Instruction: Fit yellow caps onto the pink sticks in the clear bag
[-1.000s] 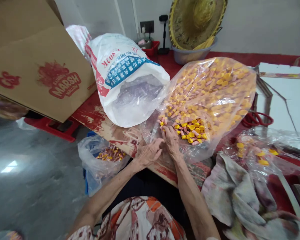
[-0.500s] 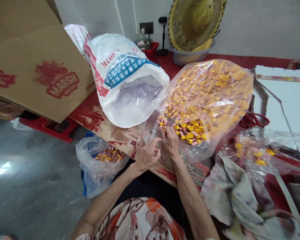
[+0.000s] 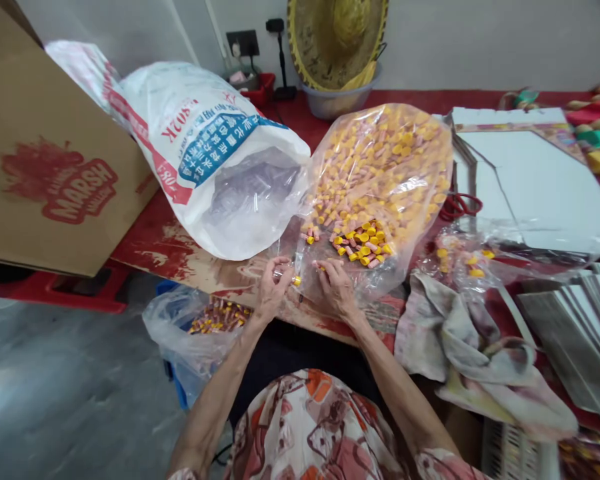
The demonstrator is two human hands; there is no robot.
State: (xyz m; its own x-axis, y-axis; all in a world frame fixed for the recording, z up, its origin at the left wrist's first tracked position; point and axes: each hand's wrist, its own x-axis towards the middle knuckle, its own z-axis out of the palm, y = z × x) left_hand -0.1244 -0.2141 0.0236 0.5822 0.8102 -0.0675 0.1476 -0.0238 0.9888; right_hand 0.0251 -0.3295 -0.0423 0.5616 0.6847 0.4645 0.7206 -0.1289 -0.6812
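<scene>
- The left hand (image 3: 273, 287) has its fingers (image 3: 280, 270) pinched shut on a small yellow-capped piece (image 3: 295, 281), whose yellow end pokes out to the right, toward the other hand; its long axis lies roughly left to right.
- The right hand (image 3: 336, 287) rests just right of it, at the near mouth of the clear bag (image 3: 380, 173). Its fingers are curled, and a spot of yellow shows at the tips, so they seem to hold a second small piece; I cannot tell for certain.
- The two hands are near each other but apart, with the pinched piece lying between them, nearer the left hand.
- The loose pieces (image 3: 363, 240) lie just beyond the right hand, far and slightly right, so that hand is the nearer one to the pile.
- The clear bag lies on its side on the red desk (image 3: 180, 243), stuffed with yellow and pink pieces, its open end toward the person.
- Left of it, a white woven sack (image 3: 205, 140) lies open, with a clear plastic liner inside; what it holds cannot be made out.
- Below the desk edge, near left, a small plastic bag (image 3: 200, 330) holds a heap of similar pieces.
- A cardboard box (image 3: 55, 173) stands at far left.
- A crumpled cloth (image 3: 460, 340) lies near right, with another thin bag (image 3: 460, 257) holding a few yellow caps just beyond it.
</scene>
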